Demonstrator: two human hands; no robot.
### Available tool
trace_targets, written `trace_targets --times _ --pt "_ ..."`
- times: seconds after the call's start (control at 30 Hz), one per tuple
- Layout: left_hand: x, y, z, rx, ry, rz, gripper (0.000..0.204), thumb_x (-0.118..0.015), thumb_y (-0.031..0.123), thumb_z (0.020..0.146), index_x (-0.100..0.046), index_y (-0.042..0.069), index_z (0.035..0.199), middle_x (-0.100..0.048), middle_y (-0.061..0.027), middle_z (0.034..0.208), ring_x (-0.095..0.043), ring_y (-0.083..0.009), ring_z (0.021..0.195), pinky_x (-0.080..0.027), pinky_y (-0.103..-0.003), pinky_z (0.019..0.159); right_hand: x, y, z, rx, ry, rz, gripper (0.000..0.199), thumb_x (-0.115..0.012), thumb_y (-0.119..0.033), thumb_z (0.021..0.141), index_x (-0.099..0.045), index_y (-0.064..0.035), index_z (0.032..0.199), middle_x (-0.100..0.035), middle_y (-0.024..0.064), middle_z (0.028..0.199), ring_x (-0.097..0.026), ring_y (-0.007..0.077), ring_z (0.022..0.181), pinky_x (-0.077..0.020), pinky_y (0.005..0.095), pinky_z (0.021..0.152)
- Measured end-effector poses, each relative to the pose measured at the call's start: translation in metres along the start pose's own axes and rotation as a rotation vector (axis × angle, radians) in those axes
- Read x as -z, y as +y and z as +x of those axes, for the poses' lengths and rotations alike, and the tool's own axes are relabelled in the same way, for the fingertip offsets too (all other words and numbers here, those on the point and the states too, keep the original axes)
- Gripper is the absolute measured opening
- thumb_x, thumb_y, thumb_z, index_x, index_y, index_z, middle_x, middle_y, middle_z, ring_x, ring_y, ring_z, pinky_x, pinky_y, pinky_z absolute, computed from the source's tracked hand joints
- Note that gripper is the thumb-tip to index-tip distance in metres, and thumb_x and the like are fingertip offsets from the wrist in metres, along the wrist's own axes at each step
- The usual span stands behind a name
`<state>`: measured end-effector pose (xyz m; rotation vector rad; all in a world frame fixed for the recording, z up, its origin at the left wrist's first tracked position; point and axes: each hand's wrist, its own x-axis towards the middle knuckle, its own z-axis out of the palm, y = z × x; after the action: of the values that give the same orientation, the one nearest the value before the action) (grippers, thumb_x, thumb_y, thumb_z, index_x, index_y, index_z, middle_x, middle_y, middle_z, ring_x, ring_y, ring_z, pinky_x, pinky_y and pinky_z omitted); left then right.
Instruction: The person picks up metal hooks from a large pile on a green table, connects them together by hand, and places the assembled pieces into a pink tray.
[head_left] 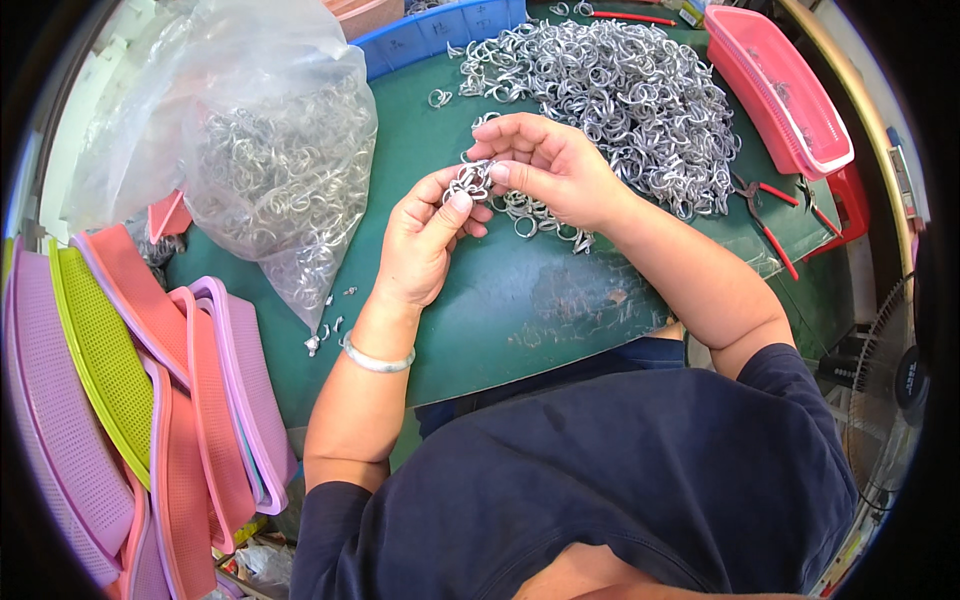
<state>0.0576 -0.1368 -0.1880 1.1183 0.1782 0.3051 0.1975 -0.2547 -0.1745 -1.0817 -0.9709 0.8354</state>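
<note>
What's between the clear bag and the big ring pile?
Head view: green tabletop, a loose ring or two and, lower down, the left hand holding a ring cluster, the right hand at it.

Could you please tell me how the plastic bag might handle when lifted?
The plastic bag would probably flop, its thin film being creased. It may feel heavy, since many metallic pieces sit inside. These look loose, so would likely shift.

table (pixel 470 325): green top, mid-frame, scuffed toward its lower edge
fan (pixel 908 377): wire guard, dark hub, right edge of frame
strip (pixel 868 98): tan, curved, upper right
light: bright, palest upper left
</note>
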Motion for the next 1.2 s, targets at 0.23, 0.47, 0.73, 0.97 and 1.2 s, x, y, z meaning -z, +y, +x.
trace_targets --times 0.23,0.47,0.73,0.97,1.2 --pt "0.0032 0.0 0.0022 0.021 -0.013 -0.071 0.027 -0.048 0.014 0.089 -0.049 0.002 0.112 -0.059 -0.0065 0.096 -0.056 -0.0121 0.079 -0.047 -0.025 0.07 0.0035 0.0039 0.0009 0.073 -0.039 -0.07 0.029 -0.047 -0.001 0.086 -0.046 0.0015 0.115 -0.056 0.0106 0.107 -0.055 0.0128 0.093 -0.0455 0.0271 0.079" --pt "0.0072 -0.0007 0.0026 0.048 -0.042 -0.145 0.027 -0.044 0.016 0.09 -0.047 0.002 0.114 -0.057 -0.0074 0.097 -0.056 -0.0144 0.081 -0.046 -0.027 0.071 0.0046 0.0042 0.0014 0.057 -0.046 -0.072 0.031 -0.043 0.004 0.085 -0.044 0.0018 0.117 -0.055 0.0122 0.109 -0.056 0.0143 0.092 -0.0455 0.0281 0.08" --pt "0.0083 -0.0017 0.0025 0.041 -0.036 -0.141 0.028 -0.044 0.014 0.09 -0.047 0.002 0.115 -0.057 -0.008 0.098 -0.056 -0.0149 0.081 -0.047 -0.027 0.071 0.0006 0.0001 -0.0004 0.084 -0.052 -0.051 0.039 -0.05 0.008 0.08 -0.043 0.0018 0.118 -0.052 0.0106 0.111 -0.054 0.0136 0.095 -0.0445 0.0274 0.084" --pt "0.0059 -0.0002 0.0012 0.042 -0.053 -0.097 0.03 -0.045 0.015 0.09 -0.046 0.001 0.117 -0.057 -0.0083 0.099 -0.056 -0.0158 0.083 -0.047 -0.028 0.072 0.0013 -0.0002 -0.0007 0.064 -0.015 -0.138 0.037 -0.051 0.007 0.08 -0.045 0.0021 0.116 -0.053 0.0092 0.108 -0.053 0.0121 0.095 -0.0445 0.0258 0.084" --pt "0.0069 0.0 0.0017 0.073 -0.089 -0.13 0.033 -0.045 0.018 0.09 -0.045 -0.001 0.117 -0.058 -0.0094 0.097 -0.056 -0.0166 0.082 -0.046 -0.029 0.073 0.0027 0.0019 0.0008 0.024 0.014 -0.049 0.028 -0.051 0.007 0.08 -0.052 0.0019 0.107 -0.058 0.0061 0.097 -0.056 0.0116 0.089 -0.0457 0.0249 0.08"
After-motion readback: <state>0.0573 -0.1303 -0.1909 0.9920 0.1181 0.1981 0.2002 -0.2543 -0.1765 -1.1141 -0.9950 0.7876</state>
